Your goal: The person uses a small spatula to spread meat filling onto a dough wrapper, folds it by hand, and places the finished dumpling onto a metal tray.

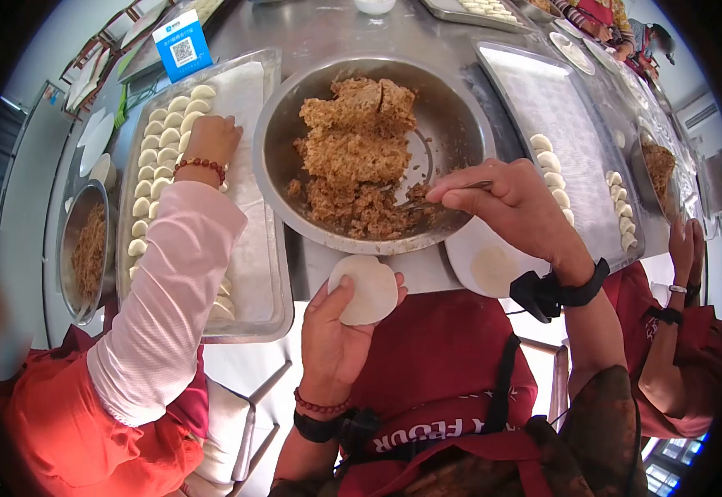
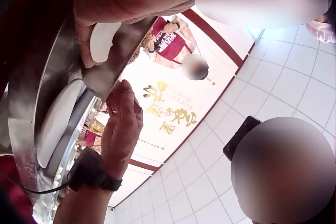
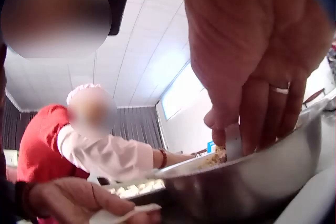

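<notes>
Wrapper [image 1: 375, 291] at six o'clock from bowl [image 1: 452, 108]; left hand [image 1: 336, 335] holds it, thumb on top. Right hand [image 1: 522, 203] grips utensil [image 1: 480, 185], dipped in filling [image 1: 357, 153] toward bowl's four o'clock. Likely best: modest scoop, set on wrapper's centre, edge kept clean for sealing.

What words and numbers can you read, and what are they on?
"FLOUR": upside down on the red apron; letters beside it partly hidden.
Blue card: print too small to read.
Gold wall writing: too blurred to read surely.
Distant apron: white letters too blurred.
No readable numbers.
</notes>
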### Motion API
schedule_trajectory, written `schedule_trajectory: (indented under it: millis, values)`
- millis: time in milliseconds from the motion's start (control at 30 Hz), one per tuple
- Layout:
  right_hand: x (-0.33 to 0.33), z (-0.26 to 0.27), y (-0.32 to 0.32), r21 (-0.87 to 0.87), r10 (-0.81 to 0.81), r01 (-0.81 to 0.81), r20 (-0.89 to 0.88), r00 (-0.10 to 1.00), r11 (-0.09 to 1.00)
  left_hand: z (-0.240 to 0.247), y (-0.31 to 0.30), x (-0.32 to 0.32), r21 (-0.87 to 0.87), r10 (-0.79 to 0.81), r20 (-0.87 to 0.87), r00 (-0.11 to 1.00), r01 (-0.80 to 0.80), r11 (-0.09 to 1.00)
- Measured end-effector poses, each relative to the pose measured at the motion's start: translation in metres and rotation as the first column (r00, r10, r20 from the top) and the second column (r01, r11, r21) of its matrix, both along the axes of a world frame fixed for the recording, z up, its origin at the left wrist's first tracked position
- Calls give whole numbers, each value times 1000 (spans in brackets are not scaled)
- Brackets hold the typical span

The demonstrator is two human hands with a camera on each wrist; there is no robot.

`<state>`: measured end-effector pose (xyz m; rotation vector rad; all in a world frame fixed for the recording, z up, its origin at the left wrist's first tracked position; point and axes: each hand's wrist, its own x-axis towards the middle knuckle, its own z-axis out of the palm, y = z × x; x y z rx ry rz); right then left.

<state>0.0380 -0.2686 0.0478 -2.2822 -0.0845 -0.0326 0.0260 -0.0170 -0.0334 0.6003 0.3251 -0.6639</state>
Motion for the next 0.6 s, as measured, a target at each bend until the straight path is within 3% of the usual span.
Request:
schedule_trajectory:
  millis: [133, 233, 333, 500, 600]
  values:
    - [3, -12, 8, 241, -62, 18, 173, 983, 970, 0, -1, 0, -12, 4, -8, 1000, -4, 1000]
    - [11, -21, 18, 227, -80, 20, 257, 963, 974, 2, -1, 0, -2, 1, -8, 1000, -1, 1000]
    - [16, -30, 14, 1, 84, -87, 280, 956, 996, 1, 0, 1, 5, 6, 3, 1000, -6, 1000]
    - [10, -10, 3, -12, 77, -77, -19, 997, 997, -2, 1, 1, -8, 6, -14, 1000, -6, 1000]
    - [7, -4, -1, 40, 82, -79, -64, 995, 996, -1, -2, 2, -22, -14, -3, 1000, 14, 1000]
